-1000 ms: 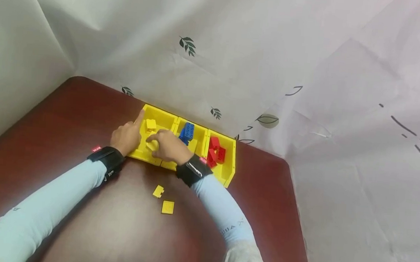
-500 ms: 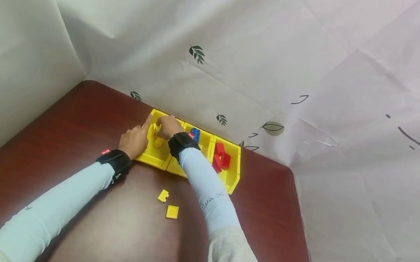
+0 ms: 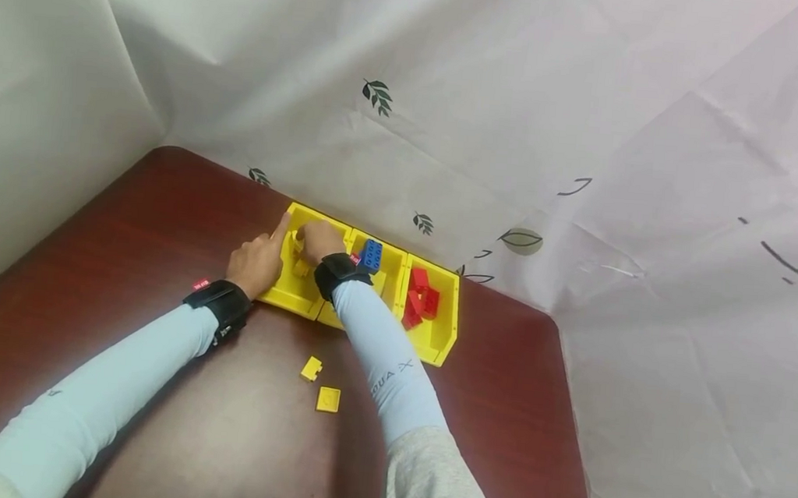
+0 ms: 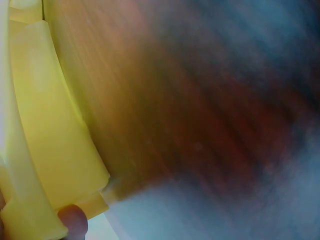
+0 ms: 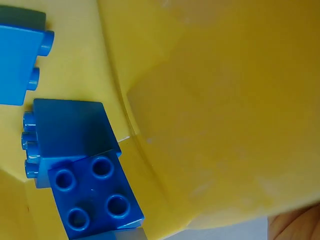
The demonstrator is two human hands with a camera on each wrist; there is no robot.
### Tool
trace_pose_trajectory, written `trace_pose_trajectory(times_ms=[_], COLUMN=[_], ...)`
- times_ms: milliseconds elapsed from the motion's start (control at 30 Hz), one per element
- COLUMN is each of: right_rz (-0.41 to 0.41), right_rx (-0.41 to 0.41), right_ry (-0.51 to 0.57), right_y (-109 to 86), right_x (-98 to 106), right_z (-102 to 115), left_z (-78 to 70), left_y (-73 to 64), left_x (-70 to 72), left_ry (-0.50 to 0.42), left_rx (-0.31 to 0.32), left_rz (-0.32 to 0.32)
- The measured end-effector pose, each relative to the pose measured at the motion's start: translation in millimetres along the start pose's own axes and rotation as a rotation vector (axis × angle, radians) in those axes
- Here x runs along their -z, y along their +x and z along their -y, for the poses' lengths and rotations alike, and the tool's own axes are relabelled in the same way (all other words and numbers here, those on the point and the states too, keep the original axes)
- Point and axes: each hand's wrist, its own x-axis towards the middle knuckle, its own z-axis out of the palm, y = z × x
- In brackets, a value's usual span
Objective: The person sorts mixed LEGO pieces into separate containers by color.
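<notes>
My left hand (image 3: 255, 267) holds the left side of the yellow three-compartment bin (image 3: 289, 301), its index finger extended along the rim. In the left wrist view, a fingertip (image 4: 75, 220) bends round the corner of the bin. My right hand (image 3: 320, 243) reaches into the left compartment, the back of the hand uppermost. Yellow bricks (image 3: 300, 268) show beside and below its fingers. The fingertips are hidden, so I cannot tell if they grip a brick. Blue bricks (image 5: 75, 130) lie in the middle compartment under my right wrist.
Red bricks (image 3: 423, 302) lie in the right compartment. A studded yellow brick (image 3: 311, 368) and a square yellow brick (image 3: 328, 400) lie on the dark red table (image 3: 216, 422) in front of the bin. A pale patterned sheet (image 3: 451, 128) hangs behind.
My right hand has moved from the front of the left compartment toward its back, away from the yellow brick it held at first. My left hand has stayed at the rim. The view has shifted slightly.
</notes>
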Motion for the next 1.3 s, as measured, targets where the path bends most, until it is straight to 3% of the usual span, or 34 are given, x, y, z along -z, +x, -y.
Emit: trace_pose_trajectory(times_ms=[267,433,600,800,933,1133,1300], right_rz=[0.002,0.056,0.092,0.103,0.104,0.145,0.236], right_rx=[0.001,-0.023,0.013,0.143,0.236,0.343,0.354], right_ry=[-0.002,0.051,0.041,0.029,0.004,-0.107,-0.165], right_y=[-1.2,-0.3,-7.5,-38.4,-68.3,-115.0,-143.8], right_x=[-1,-3,11,37,40,20,-9], right_z=[2,-5,-12,-17,-12,-7,-9], left_z=[1.1,0.4,0.2,0.3,1.2,-2.2,-5.0], left_y=[-1.6,-3.6,-3.8,-1.8,-0.8,-0.4,-0.2], left_x=[1.8,-2.3,-3.4,1.5,3.7,1.9,1.9], left_ry=[-0.018,-0.018,-0.009,-0.014,-0.02,-0.026,-0.019], left_rx=[-0.002,-0.004,-0.005,0.0,0.008,0.021,0.034], left_rz=[0.002,0.008,0.0,0.001,0.004,0.009,0.014])
